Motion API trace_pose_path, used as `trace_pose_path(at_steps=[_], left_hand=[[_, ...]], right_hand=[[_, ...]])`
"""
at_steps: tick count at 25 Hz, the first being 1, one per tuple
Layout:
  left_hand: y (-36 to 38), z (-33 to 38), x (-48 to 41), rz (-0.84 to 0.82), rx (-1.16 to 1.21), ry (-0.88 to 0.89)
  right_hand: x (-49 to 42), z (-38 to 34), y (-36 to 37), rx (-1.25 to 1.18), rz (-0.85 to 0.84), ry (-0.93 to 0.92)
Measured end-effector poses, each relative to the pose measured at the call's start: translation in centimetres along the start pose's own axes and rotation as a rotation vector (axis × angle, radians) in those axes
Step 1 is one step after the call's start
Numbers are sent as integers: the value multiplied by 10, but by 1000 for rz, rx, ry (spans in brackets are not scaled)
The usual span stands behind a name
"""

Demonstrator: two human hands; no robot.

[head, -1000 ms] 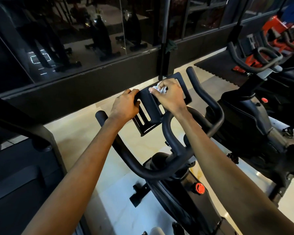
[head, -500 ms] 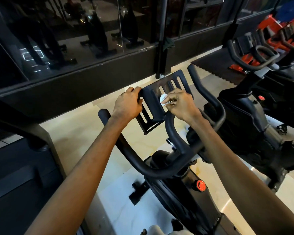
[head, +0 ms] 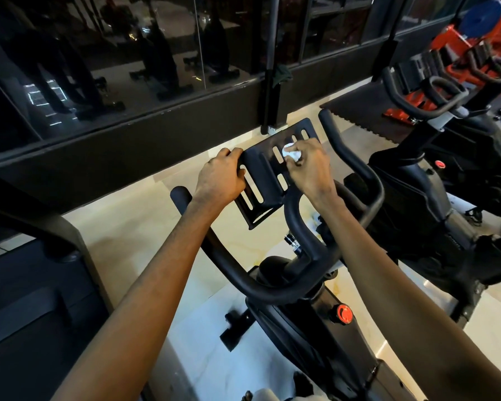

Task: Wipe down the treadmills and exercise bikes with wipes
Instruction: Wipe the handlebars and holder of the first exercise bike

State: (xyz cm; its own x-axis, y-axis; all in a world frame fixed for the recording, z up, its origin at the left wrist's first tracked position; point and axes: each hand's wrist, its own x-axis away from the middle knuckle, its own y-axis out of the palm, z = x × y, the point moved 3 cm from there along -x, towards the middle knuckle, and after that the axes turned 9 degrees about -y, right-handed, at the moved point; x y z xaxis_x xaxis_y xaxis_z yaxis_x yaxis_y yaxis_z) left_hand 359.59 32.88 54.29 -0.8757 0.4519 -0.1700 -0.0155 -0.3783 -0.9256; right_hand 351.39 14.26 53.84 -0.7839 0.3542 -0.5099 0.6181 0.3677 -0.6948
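A black exercise bike (head: 295,322) stands right below me, with curved handlebars (head: 272,287) and a slotted black tablet holder (head: 262,172) at the front. My left hand (head: 220,176) grips the holder's left edge. My right hand (head: 310,166) is closed on a crumpled white wipe (head: 290,153) and presses it against the holder's right part, over the slots. Most of the wipe is hidden under my fingers. A red knob (head: 343,314) sits on the bike's frame.
A second black bike (head: 434,180) stands close on the right, with red equipment (head: 475,50) behind it. A treadmill (head: 26,299) fills the lower left. A dark glass wall (head: 128,68) runs across the front. The floor is pale tile with a black mat (head: 356,105).
My right hand slid the wipe from the holder's top edge down over the slots, then a little back up to the right. My left hand kept its grip.
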Motion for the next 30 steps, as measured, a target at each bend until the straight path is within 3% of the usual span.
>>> trace_pose_path(at_steps=[6, 11, 14, 20, 26, 30], left_hand=[[0, -1, 0, -12, 28, -17], [-9, 0, 4, -21, -5, -16], [-18, -8, 12, 6, -109, 65], [-34, -24, 25, 96, -352, 89], [-38, -44, 32, -21, -38, -2], [-35, -48, 30, -12, 30, -71]], right_hand=[[14, 2, -14, -28, -166, 59], [1, -29, -4, -311, -81, -154], [-2, -40, 6, -190, -106, -303], [8, -39, 5, 12, -233, -344], [27, -55, 21, -105, -122, -396], [29, -60, 39, -84, -225, -320]])
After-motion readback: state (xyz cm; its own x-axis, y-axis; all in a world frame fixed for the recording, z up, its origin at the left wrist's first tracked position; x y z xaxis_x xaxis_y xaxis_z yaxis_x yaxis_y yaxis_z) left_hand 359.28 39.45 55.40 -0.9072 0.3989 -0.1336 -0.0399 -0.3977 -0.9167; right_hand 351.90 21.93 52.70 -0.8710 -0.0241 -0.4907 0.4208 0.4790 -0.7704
